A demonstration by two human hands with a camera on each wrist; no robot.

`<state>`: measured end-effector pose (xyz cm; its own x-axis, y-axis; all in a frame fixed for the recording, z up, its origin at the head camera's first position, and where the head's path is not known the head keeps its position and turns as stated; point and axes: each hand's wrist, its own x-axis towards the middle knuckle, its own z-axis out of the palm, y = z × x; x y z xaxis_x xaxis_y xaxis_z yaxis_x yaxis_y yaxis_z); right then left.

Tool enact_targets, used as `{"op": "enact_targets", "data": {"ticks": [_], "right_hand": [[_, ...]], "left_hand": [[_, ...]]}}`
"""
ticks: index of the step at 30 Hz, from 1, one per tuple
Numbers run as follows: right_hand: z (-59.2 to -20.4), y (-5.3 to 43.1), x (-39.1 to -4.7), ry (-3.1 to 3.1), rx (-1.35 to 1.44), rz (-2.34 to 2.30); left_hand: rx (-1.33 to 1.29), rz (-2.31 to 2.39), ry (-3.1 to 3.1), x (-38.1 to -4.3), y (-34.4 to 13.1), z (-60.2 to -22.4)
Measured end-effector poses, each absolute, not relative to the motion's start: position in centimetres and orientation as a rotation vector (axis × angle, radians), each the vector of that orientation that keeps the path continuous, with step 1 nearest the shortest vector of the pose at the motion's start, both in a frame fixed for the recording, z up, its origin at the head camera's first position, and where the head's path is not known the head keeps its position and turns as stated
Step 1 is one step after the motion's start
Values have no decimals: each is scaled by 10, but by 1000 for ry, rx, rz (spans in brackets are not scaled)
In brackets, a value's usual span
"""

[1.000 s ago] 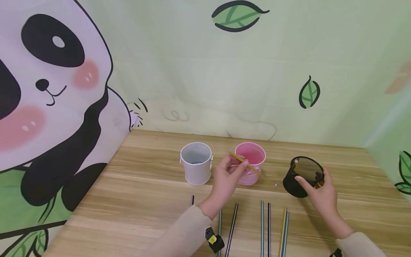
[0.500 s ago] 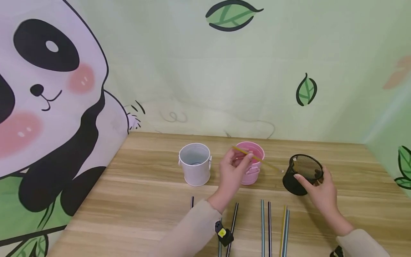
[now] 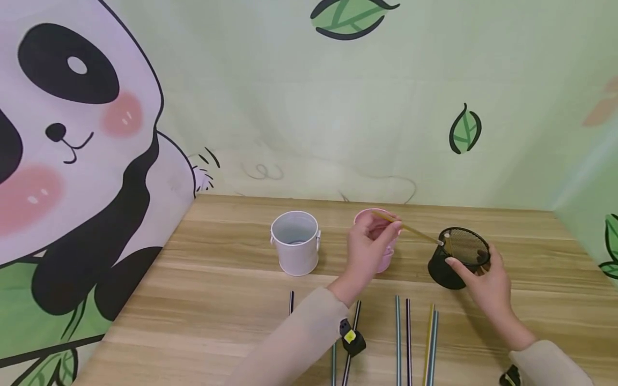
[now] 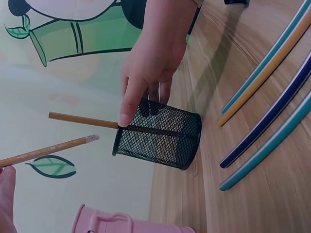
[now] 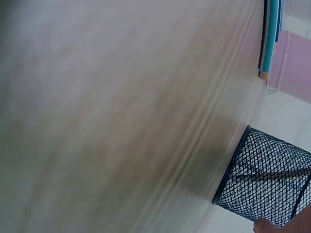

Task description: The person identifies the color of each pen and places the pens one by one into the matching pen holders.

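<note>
The left hand [image 3: 369, 249] pinches a yellow pencil [image 3: 419, 232], probably light, stiff and best held mid-shaft, its eraser end [image 4: 92, 138] near a black mesh cup [image 3: 444, 274] held in the right hand [image 3: 490, 287], whose grip is partly hidden.

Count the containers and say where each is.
3: the black mesh pencil cup gripped by the right hand; the pink bucket, partly behind the left hand in the head view; the white bucket, on the table left of the pink one. No others show.
</note>
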<state>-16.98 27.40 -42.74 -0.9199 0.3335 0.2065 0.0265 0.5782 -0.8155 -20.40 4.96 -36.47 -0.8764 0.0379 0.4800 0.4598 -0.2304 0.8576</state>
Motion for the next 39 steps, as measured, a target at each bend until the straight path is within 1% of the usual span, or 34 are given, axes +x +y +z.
{"op": "enact_targets", "data": {"ticks": [13, 26, 39], "right_hand": [[-430, 275, -171, -2468, -293, 1277], [-430, 272, -170, -2449, -290, 1274], [-427, 273, -169, -2454, -282, 1254]], "left_hand": [[-573, -2112, -1946, -204, 63, -363], [-683, -2044, -2088, -205, 70, -370], [-745, -1829, -2279, -206, 79, -372]]}}
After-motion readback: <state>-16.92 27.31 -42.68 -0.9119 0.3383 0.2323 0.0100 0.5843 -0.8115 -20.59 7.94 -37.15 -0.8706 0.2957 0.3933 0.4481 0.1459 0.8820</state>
